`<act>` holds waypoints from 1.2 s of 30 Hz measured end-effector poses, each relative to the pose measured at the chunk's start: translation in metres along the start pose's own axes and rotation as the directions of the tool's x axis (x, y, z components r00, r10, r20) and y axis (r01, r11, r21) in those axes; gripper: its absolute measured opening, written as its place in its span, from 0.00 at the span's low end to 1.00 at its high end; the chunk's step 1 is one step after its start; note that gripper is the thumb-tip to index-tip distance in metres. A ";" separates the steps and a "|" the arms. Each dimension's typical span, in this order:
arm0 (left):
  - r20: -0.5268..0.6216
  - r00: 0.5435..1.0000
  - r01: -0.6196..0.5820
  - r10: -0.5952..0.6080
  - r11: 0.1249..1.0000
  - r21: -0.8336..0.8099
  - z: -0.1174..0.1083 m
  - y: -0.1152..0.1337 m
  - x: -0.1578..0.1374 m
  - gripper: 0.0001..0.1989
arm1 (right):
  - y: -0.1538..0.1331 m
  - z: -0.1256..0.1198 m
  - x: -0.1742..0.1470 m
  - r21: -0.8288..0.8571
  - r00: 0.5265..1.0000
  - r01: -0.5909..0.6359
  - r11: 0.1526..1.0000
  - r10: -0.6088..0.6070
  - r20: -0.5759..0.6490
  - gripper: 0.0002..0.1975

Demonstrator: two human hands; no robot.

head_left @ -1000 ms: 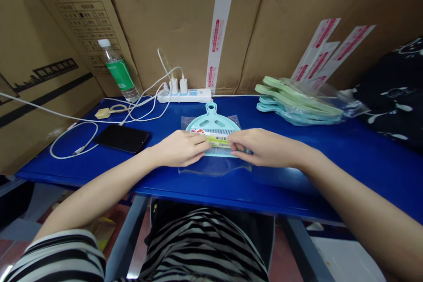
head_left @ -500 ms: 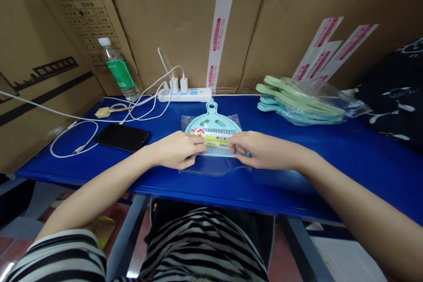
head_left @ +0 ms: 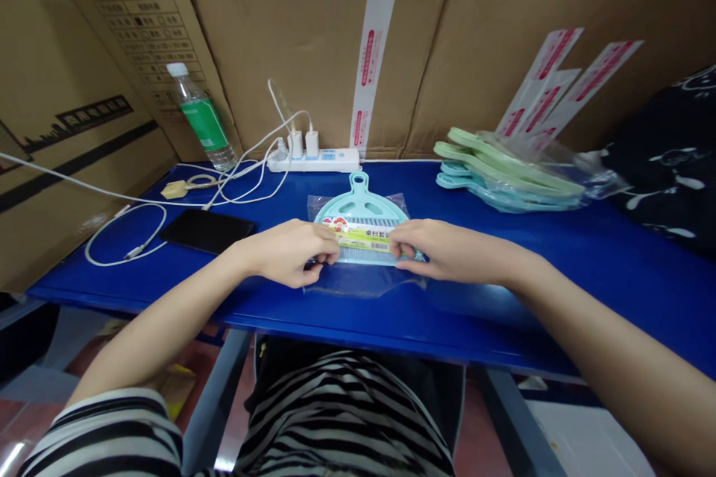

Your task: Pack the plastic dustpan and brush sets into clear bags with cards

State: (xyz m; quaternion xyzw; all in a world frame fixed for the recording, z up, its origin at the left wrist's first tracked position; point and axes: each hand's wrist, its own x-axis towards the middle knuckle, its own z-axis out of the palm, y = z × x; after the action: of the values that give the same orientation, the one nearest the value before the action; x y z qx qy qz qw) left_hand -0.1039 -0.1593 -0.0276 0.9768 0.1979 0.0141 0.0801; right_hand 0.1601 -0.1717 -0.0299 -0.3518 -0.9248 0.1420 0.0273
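A light blue dustpan [head_left: 359, 197] with a brush on it lies flat on the blue table, handle pointing away from me. Across it sits a yellow-green and white label [head_left: 361, 232] with red mushroom pictures. Around the set is a clear plastic bag [head_left: 358, 282], its near edge spread toward me. My left hand [head_left: 294, 252] is closed at the bag's left side, its fingers curled in a pinch. At the right side, my right hand [head_left: 433, 250] is also closed, fingertips pressed on the bag by the label's right end.
Bagged green and blue dustpans [head_left: 503, 171] are piled at the back right. On the left lie a black phone [head_left: 208, 229] and white cables; a water bottle [head_left: 204, 119] leans on the cardboard. A power strip [head_left: 321, 160] stands behind the dustpan. Dark patterned fabric [head_left: 665, 156] is far right.
My left hand has slid slightly to the left, uncovering more of the label's left end. My right hand has shifted barely at all. The dustpan stays in place.
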 end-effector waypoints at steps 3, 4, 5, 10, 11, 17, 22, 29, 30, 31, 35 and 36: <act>0.013 1.000 -0.004 0.004 0.999 -0.037 -0.003 -0.001 -0.003 0.08 | 0.002 0.001 0.001 0.009 0.999 0.011 1.000 -0.012 0.044 0.08; 0.019 1.000 -0.005 0.006 0.999 -0.053 -0.004 -0.002 -0.004 0.08 | 0.002 0.001 0.001 0.010 0.999 0.013 1.000 -0.014 0.053 0.08; 0.026 1.000 -0.008 0.010 0.997 -0.074 -0.005 -0.002 -0.005 0.07 | 0.002 0.001 0.001 0.010 0.998 0.016 1.000 -0.016 0.056 0.09; 0.051 0.996 -0.058 0.069 0.981 -0.187 -0.008 -0.004 -0.011 0.17 | -0.001 0.000 0.000 0.009 0.997 0.040 0.999 -0.041 0.061 0.10; 0.052 0.996 -0.061 0.072 0.980 -0.191 -0.008 -0.004 -0.012 0.20 | -0.001 0.000 0.000 0.006 0.997 0.045 0.999 -0.045 0.059 0.10; 0.049 0.997 -0.044 0.051 0.988 -0.147 -0.005 -0.004 -0.011 0.14 | -0.003 -0.001 -0.001 -0.018 0.999 0.045 0.999 -0.044 0.028 0.08; 0.069 0.997 -0.016 0.024 0.994 -0.104 -0.004 0.001 -0.008 0.20 | -0.006 0.000 0.002 0.006 1.000 -0.015 1.000 0.015 0.000 0.02; 0.078 0.996 0.040 -0.046 0.997 0.066 -0.003 0.019 -0.002 0.07 | -0.008 0.011 0.006 -0.089 0.992 0.073 0.993 -0.081 -0.092 0.08; 0.073 0.996 0.038 -0.042 0.997 0.065 -0.003 0.019 -0.001 0.07 | -0.009 0.012 0.007 -0.108 0.992 0.070 0.992 -0.080 -0.096 0.08; 0.067 0.997 0.034 -0.038 0.998 0.059 -0.003 0.018 -0.001 0.06 | -0.010 0.013 0.008 -0.131 0.992 0.063 0.989 -0.076 -0.097 0.08; 0.039 0.999 0.017 -0.018 1.000 0.017 -0.002 0.014 -0.001 0.06 | -0.015 0.016 0.012 -0.272 0.991 0.044 0.961 -0.075 -0.106 0.08; 0.033 0.999 0.016 -0.016 1.000 0.006 -0.002 0.013 -0.001 0.06 | -0.016 0.017 0.013 -0.307 0.990 0.045 0.951 -0.084 -0.114 0.09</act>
State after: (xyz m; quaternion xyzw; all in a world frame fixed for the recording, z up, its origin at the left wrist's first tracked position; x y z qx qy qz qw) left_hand -0.0996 -0.1713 -0.0234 0.9755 0.2045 -0.0034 0.0808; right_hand 0.1372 -0.1783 -0.0419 -0.3295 -0.9431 -0.0250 0.0357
